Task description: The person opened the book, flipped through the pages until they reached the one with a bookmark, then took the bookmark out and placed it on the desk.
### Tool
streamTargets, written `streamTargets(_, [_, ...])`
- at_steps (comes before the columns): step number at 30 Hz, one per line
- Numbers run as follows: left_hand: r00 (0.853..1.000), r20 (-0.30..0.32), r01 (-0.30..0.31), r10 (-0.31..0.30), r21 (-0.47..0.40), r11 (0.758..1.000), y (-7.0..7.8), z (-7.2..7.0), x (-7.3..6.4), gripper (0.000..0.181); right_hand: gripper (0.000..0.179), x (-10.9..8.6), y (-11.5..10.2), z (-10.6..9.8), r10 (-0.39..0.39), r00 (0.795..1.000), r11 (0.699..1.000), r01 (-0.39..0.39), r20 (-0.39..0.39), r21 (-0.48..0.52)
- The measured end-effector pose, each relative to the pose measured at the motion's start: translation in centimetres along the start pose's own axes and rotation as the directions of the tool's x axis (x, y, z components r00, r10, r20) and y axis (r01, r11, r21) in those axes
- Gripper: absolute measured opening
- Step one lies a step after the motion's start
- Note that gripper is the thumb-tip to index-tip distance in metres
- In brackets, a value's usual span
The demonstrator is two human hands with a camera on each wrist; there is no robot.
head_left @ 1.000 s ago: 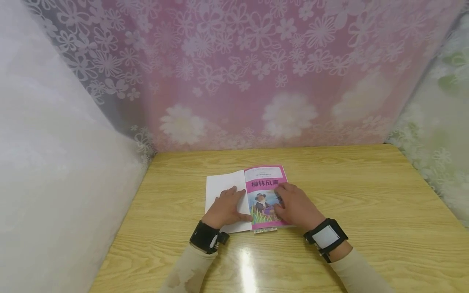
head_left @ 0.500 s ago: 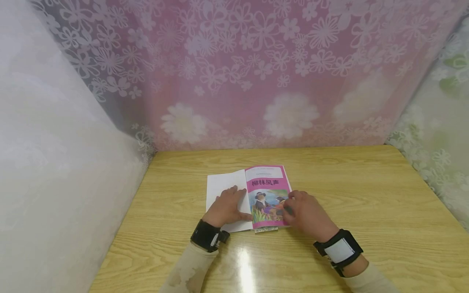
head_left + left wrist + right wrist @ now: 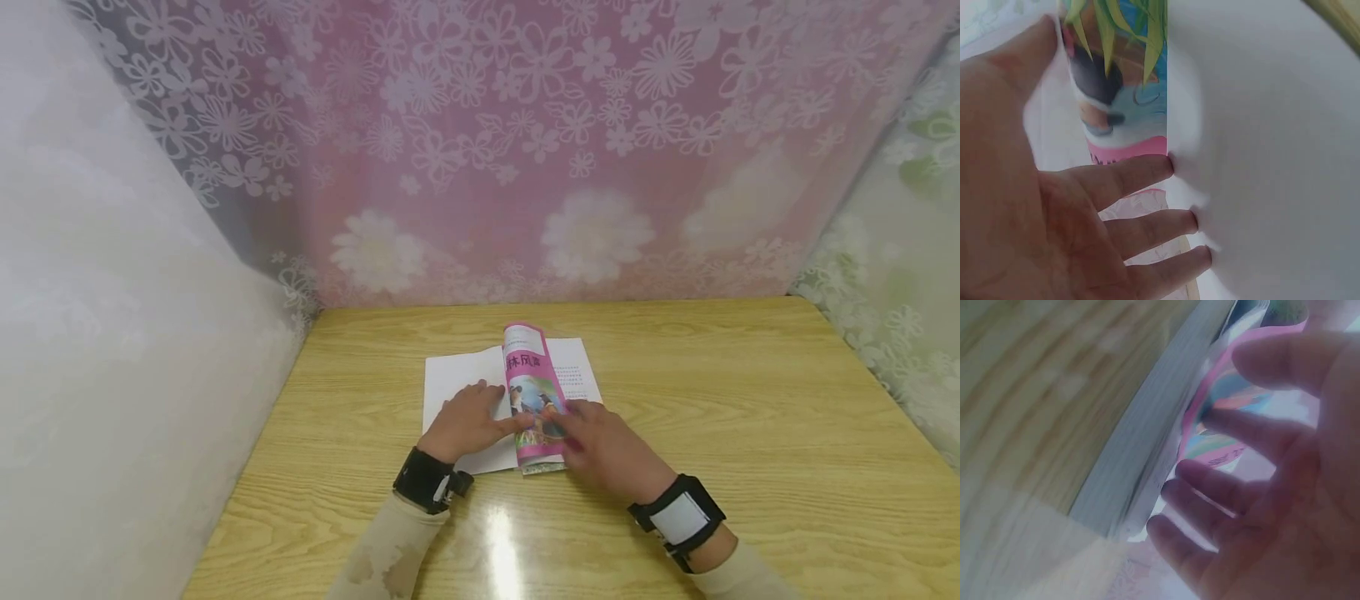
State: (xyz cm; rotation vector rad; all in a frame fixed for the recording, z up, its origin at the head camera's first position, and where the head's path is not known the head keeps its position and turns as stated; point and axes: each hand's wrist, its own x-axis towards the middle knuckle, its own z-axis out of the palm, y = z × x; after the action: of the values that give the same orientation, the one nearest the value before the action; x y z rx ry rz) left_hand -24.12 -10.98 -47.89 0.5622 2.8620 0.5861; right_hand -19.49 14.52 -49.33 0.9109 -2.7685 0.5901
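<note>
An open paperback book (image 3: 573, 367) lies on the table, a plain white page (image 3: 457, 375) on its left side. Its pink illustrated page (image 3: 528, 375) is lifted and curled over toward the left, uncovering a printed page beneath. My left hand (image 3: 468, 423) rests on the white page with fingers spread and fairly straight; its thumb reaches onto the pink page. At the curled page's right edge is my right hand (image 3: 611, 446). In the right wrist view its thumb (image 3: 1272, 359) and index finger stand apart beside the pink edge, the other fingers loosely bent.
The wooden table (image 3: 750, 400) surrounds the book on all sides. A pink floral curtain (image 3: 480, 167) hangs behind it, with a white covering (image 3: 135, 333) at the left. A small patterned piece (image 3: 543, 468) pokes out under the book's near edge.
The pink page lay flat before; it is now raised and bent leftward. My right hand moved right to the page's edge, then back left with it. The left thumb has shifted onto the page.
</note>
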Motion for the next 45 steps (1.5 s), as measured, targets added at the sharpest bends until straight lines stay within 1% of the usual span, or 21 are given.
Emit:
streamTargets(2, [1.000, -0.010, -0.012, 0.012, -0.004, 1.000, 0.0, 0.0, 0.1, 0.085, 0.059, 0.1, 0.0, 0.0, -0.003, 1.000, 1.000, 0.003, 0.002, 0.017])
streamTargets(3, [1.000, -0.014, -0.012, 0.012, -0.030, 0.999, 0.0, -0.1, 0.1, 0.081, 0.064, 0.1, 0.0, 0.0, 0.014, 1.000, 1.000, -0.014, 0.007, 0.022])
streamTargets(6, [1.000, -0.016, -0.003, 0.001, -0.141, 0.990, -0.4, -0.3, 0.2, 0.071, 0.078, 0.1, 0.1, -0.3, 0.103, 0.994, 0.994, -0.104, 0.027, 0.044])
streamTargets(9, [1.000, -0.002, 0.027, -0.029, -0.249, 0.968, -0.8, -0.6, 0.0, 0.081, 0.089, 0.0, 0.4, -0.6, 0.201, 0.978, 0.977, -0.204, 0.062, 0.053])
streamTargets(10, [0.999, 0.008, 0.037, -0.036, -0.258, 0.965, -1.0, -0.8, -0.1, 0.085, 0.090, 0.0, 0.5, -0.7, 0.213, 0.974, 0.974, -0.218, 0.075, 0.063])
streamTargets(12, [0.999, 0.023, 0.042, -0.037, -0.247, 0.968, -1.2, -1.0, -0.2, 0.087, 0.093, 0.0, 0.5, -0.8, 0.229, 0.968, 0.966, -0.240, 0.105, 0.102])
streamTargets(14, [0.999, 0.041, 0.033, -0.025, -0.201, 0.979, -1.5, -1.1, -0.2, 0.083, 0.095, 0.3, 0.4, -0.8, 0.237, 0.961, 0.949, -0.261, 0.142, 0.179])
streamTargets(16, [0.999, 0.051, 0.017, -0.009, -0.162, 0.987, -1.7, -1.2, -0.2, 0.075, 0.096, 0.6, 0.1, -0.7, 0.238, 0.953, 0.913, -0.285, 0.185, 0.292])
streamTargets(18, [0.998, 0.061, 0.002, 0.005, -0.128, 0.992, -2.1, -1.3, -0.2, 0.070, 0.096, 1.2, -0.3, -0.6, 0.239, 0.947, 0.865, -0.308, 0.215, 0.396])
streamTargets(21, [0.997, 0.082, 0.003, 0.008, -0.133, 0.991, -2.3, -1.5, -0.4, 0.068, 0.090, 2.1, -1.2, -0.4, 0.221, 0.954, 0.802, -0.296, 0.201, 0.519])
streamTargets(22, [0.996, 0.091, 0.007, 0.006, -0.140, 0.990, -2.4, -1.6, -0.5, 0.067, 0.088, 2.4, -1.6, -0.3, 0.215, 0.960, 0.790, -0.280, 0.181, 0.545])
streamTargets(25, [0.994, 0.112, 0.006, 0.012, -0.158, 0.987, -2.6, -1.8, -0.6, 0.066, 0.082, 3.3, -2.7, -0.1, 0.192, 0.977, 0.779, -0.210, 0.094, 0.591])
streamTargets(27, [0.992, 0.121, -0.002, 0.022, -0.163, 0.987, -2.7, -2.0, -0.7, 0.060, 0.080, 3.8, -3.4, 0.0, 0.169, 0.984, 0.772, -0.165, 0.052, 0.614])
streamTargets(30, [0.992, 0.118, -0.033, 0.050, -0.140, 0.990, -2.9, -2.2, -0.7, 0.055, 0.074, 4.5, -4.5, 0.2, 0.121, 0.992, 0.776, -0.109, 0.023, 0.621])
streamTargets(31, [0.992, 0.112, -0.043, 0.059, -0.138, 0.989, -2.9, -2.3, -0.7, 0.056, 0.071, 4.6, -4.7, 0.3, 0.099, 0.995, 0.770, -0.092, 0.024, 0.631])
streamTargets(32, [0.992, 0.106, -0.055, 0.069, -0.138, 0.989, -3.0, -2.3, -0.7, 0.057, 0.066, 4.8, -5.0, 0.5, 0.077, 0.997, 0.779, -0.075, 0.023, 0.622])
streamTargets(34, [0.992, 0.085, -0.079, 0.092, -0.144, 0.986, -3.2, -2.3, -0.7, 0.059, 0.046, 5.0, -5.4, 0.9, 0.032, 0.999, 0.817, -0.031, 0.008, 0.576])
streamTargets(37, [0.991, 0.060, -0.106, 0.120, -0.203, 0.973, -3.4, -2.3, -0.6, 0.062, 0.013, 5.3, -5.9, 1.6, -0.040, 0.999, 0.879, 0.053, -0.037, 0.475])
streamTargets(38, [0.990, 0.058, -0.113, 0.129, -0.221, 0.969, -3.5, -2.2, -0.6, 0.061, 0.008, 5.3, -6.0, 1.9, -0.060, 0.996, 0.901, 0.079, -0.058, 0.426])
streamTargets(42, [0.988, 0.048, -0.129, 0.146, -0.263, 0.956, -3.5, -2.1, -0.6, 0.053, 0.013, 5.5, -6.4, 2.8, -0.113, 0.986, 0.949, 0.144, -0.124, 0.279])
streamTargets(45, [0.987, 0.038, -0.139, 0.153, -0.257, 0.957, -3.6, -2.1, -0.6, 0.040, 0.012, 5.6, -6.5, 3.2, -0.145, 0.980, 0.967, 0.170, -0.140, 0.188])
